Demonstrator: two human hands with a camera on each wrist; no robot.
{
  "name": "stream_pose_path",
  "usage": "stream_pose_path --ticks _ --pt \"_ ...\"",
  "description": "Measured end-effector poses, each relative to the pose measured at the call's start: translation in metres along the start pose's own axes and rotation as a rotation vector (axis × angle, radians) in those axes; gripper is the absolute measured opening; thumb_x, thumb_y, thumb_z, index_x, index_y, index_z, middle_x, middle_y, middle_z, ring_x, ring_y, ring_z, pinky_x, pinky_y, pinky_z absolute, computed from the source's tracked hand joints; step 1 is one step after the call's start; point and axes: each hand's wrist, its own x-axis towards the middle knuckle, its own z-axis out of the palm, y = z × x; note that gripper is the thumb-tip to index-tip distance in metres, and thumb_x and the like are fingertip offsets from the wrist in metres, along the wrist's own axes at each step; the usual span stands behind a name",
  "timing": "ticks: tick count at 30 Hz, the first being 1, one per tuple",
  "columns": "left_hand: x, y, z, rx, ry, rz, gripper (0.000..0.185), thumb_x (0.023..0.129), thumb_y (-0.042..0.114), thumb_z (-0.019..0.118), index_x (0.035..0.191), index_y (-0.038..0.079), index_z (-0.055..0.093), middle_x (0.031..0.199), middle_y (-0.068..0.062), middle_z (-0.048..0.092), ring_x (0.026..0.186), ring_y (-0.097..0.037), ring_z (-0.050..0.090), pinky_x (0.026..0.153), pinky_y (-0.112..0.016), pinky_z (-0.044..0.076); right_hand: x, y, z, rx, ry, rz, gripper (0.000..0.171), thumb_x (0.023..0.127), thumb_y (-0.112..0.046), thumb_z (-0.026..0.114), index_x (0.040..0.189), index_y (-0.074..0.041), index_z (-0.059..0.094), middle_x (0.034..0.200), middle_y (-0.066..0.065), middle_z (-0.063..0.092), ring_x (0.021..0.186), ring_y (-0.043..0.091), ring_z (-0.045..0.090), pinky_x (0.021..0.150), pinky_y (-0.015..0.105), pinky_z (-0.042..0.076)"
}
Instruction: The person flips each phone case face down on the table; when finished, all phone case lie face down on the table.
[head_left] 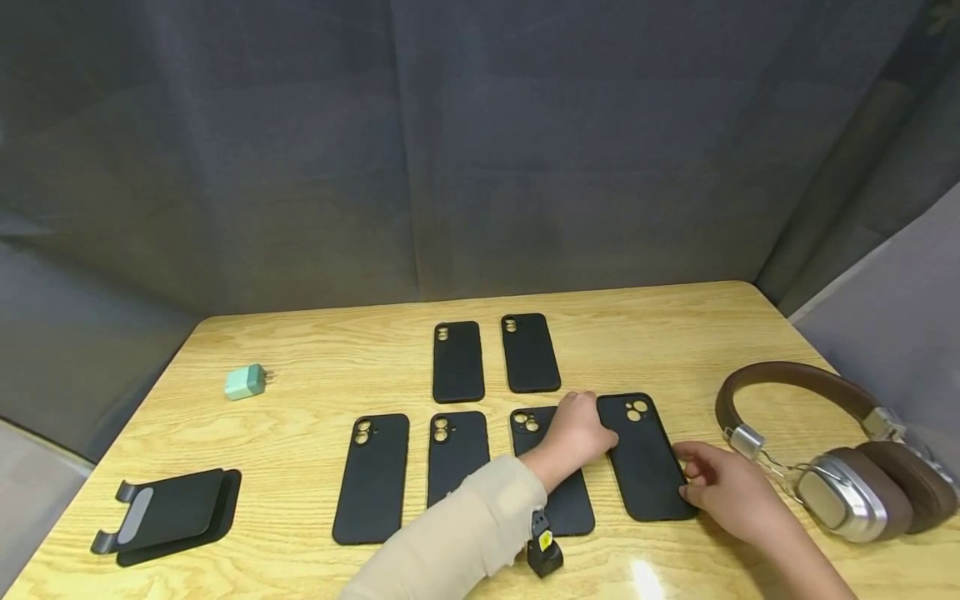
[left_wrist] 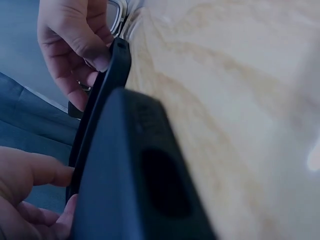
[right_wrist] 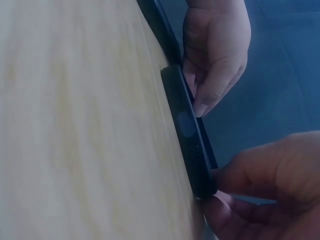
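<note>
A black phone case (head_left: 647, 458) with a raised rim lies at the right end of the front row, its camera cutout at the upper right. My left hand (head_left: 573, 437) pinches this case's left edge near the top, reaching across the neighbouring black case (head_left: 566, 508). At the lower right edge, the thumb and fingers of my right hand (head_left: 731, 492) pinch the same case. The right wrist view shows the case's edge (right_wrist: 187, 135) close to the wood, gripped by the right hand (right_wrist: 270, 185). The left forearm partly covers another phone case (head_left: 457, 450).
Two black cases (head_left: 458, 362) lie behind the front row, and another case (head_left: 372, 479) is at its left end. Brown headphones (head_left: 795, 375) rest at the right. A green charger (head_left: 245, 382) and a black folding stand (head_left: 176, 512) are on the left.
</note>
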Motion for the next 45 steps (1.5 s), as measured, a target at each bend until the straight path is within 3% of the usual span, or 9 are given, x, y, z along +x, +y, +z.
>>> stream_pose_path --ticks 4,9,12,14,17,26,35,41,45 --pt "0.002 -0.001 -0.001 0.028 -0.022 0.002 0.059 0.075 0.017 0.073 0.129 0.003 0.052 0.125 -0.010 0.053 0.114 -0.019 0.051 0.087 -0.021 0.045 0.001 -0.002 0.000 0.000 -0.013 0.015 0.045 0.072 -0.003 0.069 0.115 0.006 0.058 0.080 0.000 0.055 0.069 0.008 0.048 0.060 0.021 0.039" --pt "0.004 -0.010 0.003 0.005 -0.008 0.058 0.056 0.074 0.015 0.072 0.126 0.001 0.054 0.122 -0.011 0.056 0.110 -0.019 0.054 0.084 -0.022 0.046 0.001 -0.004 -0.002 0.023 -0.041 0.046 0.046 0.072 -0.002 0.068 0.117 0.007 0.057 0.082 0.001 0.058 0.072 0.012 0.051 0.061 0.023 0.040" --pt "0.000 -0.009 -0.002 -0.031 -0.012 0.078 0.054 0.073 0.012 0.071 0.124 0.001 0.055 0.108 -0.008 0.061 0.095 -0.015 0.057 0.074 -0.020 0.046 0.000 -0.005 -0.005 0.040 -0.058 0.064 0.048 0.074 -0.003 0.068 0.119 0.007 0.056 0.084 0.002 0.059 0.074 0.012 0.052 0.061 0.023 0.041" --pt "0.000 -0.011 -0.002 -0.063 -0.005 0.097 0.053 0.073 0.011 0.071 0.123 0.002 0.056 0.090 -0.004 0.061 0.078 -0.012 0.054 0.064 -0.019 0.042 -0.001 -0.006 -0.007 0.069 -0.069 0.070 0.049 0.075 -0.003 0.067 0.121 0.007 0.054 0.087 0.003 0.059 0.074 0.012 0.052 0.060 0.023 0.041" --pt "-0.001 -0.013 -0.002 -0.155 0.014 0.113 0.053 0.073 0.008 0.069 0.124 0.002 0.056 0.074 0.003 0.052 0.064 -0.008 0.046 0.058 -0.018 0.038 -0.004 -0.009 -0.011 0.109 -0.066 0.074 0.050 0.076 -0.002 0.067 0.123 0.009 0.052 0.089 0.005 0.059 0.074 0.009 0.051 0.060 0.021 0.042" --pt "-0.009 -0.012 -0.010 -0.584 0.061 0.127 0.055 0.075 0.004 0.071 0.127 0.004 0.054 0.087 0.003 0.056 0.072 -0.001 0.055 0.061 -0.016 0.046 -0.012 -0.013 -0.019 0.229 -0.034 0.088 0.051 0.080 0.001 0.062 0.127 0.010 0.047 0.096 0.011 0.057 0.073 0.004 0.050 0.061 0.020 0.046" --pt "-0.020 -0.006 -0.020 -0.816 0.092 0.167 0.051 0.077 0.006 0.071 0.126 0.006 0.054 0.089 0.000 0.055 0.072 -0.004 0.054 0.060 -0.017 0.045 -0.016 -0.017 -0.018 0.308 -0.002 0.073 0.051 0.079 0.004 0.063 0.127 0.010 0.048 0.097 0.012 0.060 0.076 0.001 0.056 0.065 0.020 0.050" --pt "-0.026 -0.003 -0.021 -0.949 0.087 0.180 0.050 0.079 0.007 0.070 0.125 0.009 0.052 0.086 0.001 0.053 0.069 -0.005 0.055 0.060 -0.018 0.044 -0.016 -0.017 -0.012 0.403 -0.047 0.063 0.050 0.081 0.002 0.061 0.128 0.012 0.046 0.099 0.013 0.063 0.079 -0.001 0.058 0.066 0.021 0.051" --pt "-0.028 -0.004 -0.019 -0.987 0.090 0.182 0.051 0.080 0.009 0.070 0.127 0.009 0.048 0.083 0.002 0.051 0.066 -0.005 0.053 0.059 -0.018 0.043 -0.015 -0.018 -0.004 0.483 -0.097 0.064 0.050 0.082 0.001 0.061 0.127 0.014 0.045 0.099 0.014 0.064 0.079 0.003 0.060 0.067 0.022 0.051"
